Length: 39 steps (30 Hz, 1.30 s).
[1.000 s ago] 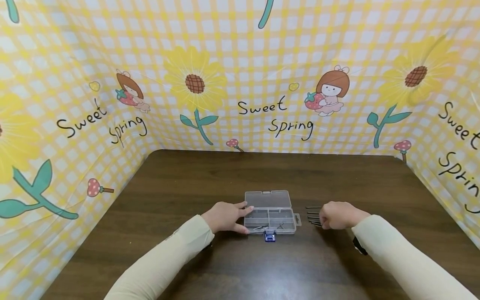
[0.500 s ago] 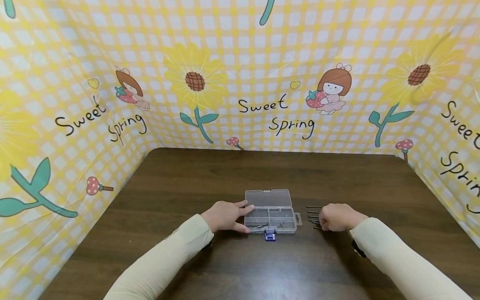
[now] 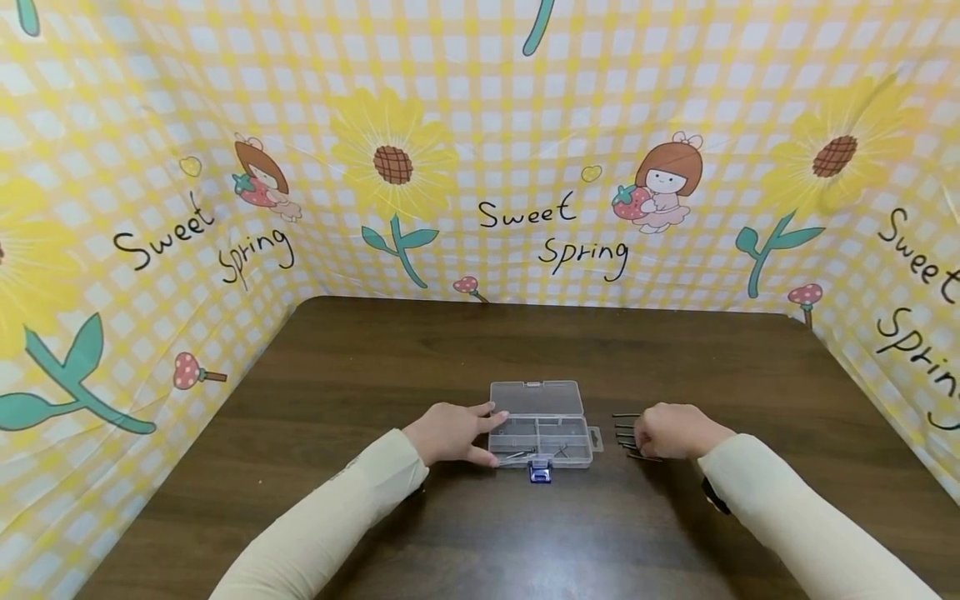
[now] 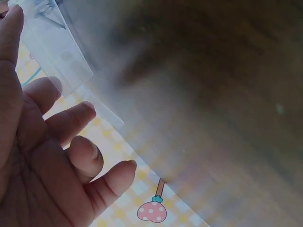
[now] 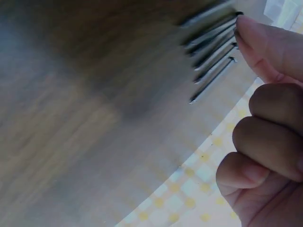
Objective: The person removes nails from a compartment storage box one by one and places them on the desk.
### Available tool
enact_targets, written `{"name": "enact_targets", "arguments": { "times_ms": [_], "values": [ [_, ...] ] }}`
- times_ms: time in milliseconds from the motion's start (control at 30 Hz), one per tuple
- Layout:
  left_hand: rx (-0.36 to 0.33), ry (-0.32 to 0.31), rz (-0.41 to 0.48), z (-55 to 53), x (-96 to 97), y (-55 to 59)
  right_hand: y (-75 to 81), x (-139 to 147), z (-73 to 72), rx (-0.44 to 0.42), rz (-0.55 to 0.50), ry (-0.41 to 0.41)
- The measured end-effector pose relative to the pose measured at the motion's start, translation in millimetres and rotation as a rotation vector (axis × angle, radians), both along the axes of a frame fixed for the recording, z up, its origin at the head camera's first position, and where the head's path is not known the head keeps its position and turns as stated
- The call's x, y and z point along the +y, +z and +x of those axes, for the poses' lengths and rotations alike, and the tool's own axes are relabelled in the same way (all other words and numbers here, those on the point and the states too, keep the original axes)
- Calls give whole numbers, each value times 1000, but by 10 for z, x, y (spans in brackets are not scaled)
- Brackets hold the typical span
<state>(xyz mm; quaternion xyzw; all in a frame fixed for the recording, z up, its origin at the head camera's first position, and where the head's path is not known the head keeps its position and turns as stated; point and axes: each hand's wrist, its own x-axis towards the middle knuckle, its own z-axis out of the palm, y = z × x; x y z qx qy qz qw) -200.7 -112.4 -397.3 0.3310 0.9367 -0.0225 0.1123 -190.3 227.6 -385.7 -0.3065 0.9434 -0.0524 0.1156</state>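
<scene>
In the head view, a clear plastic compartment box (image 3: 538, 442) stands with its lid (image 3: 536, 398) raised toward the back and its blue latch (image 3: 540, 472) in front. Several small metal pieces (image 3: 517, 454) lie in its front compartments. Spread along the box's left side, my left hand (image 3: 448, 433) rests its thumb at the front corner and a finger near the hinge. To the right of the box, several nails (image 5: 213, 78) lie roughly side by side on the table. My right hand (image 3: 671, 431) pinches one nail (image 5: 215, 29) by its head end, the other fingers curled in.
The dark wooden table (image 3: 420, 350) is walled at the back and both sides by a yellow checked cloth (image 3: 480, 125). A hanging tab (image 3: 596, 438) sticks out from the box's right side toward the nails.
My right hand shifts slightly left over the nails, and the nearest nail now shows turned a little below the fingers. The left hand and the box stay in place.
</scene>
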Motion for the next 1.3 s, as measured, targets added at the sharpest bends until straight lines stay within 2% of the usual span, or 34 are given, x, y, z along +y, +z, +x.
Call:
{"name": "enact_targets", "arguments": {
  "times_ms": [267,400,600,933,1133,1300],
  "values": [
    [15,11,-22,8,11,-8,77,-152,-93,95,-15,47],
    [8,14,-20,12,8,-2,113,-221,-152,115,-25,60],
    [21,14,-11,9,5,10,185,-392,-229,81,-11,42],
    [7,15,3,27,14,30,209,-715,-285,65,-6,70],
    [13,16,1,21,17,-6,155,-853,-302,7,-12,72],
    [20,22,-8,21,17,-19,95,-975,-308,16,8,106]
  ]
}}
